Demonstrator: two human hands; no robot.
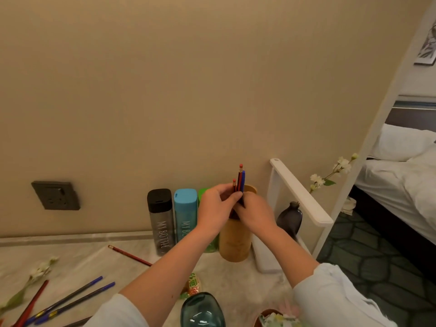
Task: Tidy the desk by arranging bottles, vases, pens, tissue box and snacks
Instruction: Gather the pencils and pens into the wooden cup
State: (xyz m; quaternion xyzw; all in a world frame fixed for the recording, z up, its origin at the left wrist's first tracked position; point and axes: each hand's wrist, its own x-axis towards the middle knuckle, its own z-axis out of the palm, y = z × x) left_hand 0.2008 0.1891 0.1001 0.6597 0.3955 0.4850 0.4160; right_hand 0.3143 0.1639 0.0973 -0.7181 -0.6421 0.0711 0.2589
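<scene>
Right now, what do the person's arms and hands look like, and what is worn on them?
Both forearms are bare. The left sleeve and right sleeve are pale fabric ending near the elbows. No watch, ring or glove shows on the left hand or right hand.

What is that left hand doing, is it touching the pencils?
Touching. The head view shows the left hand pinching the pencils just above the wooden holder.

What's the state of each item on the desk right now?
Pen bundle: upright, gripped by left hand and right hand
Pen holder: upright, open-topped
Black bottle: upright, capped
Blue bottle: upright, capped
Red pencil: lying loose
Blue pens: lying loose
Dark vase: upright
</scene>
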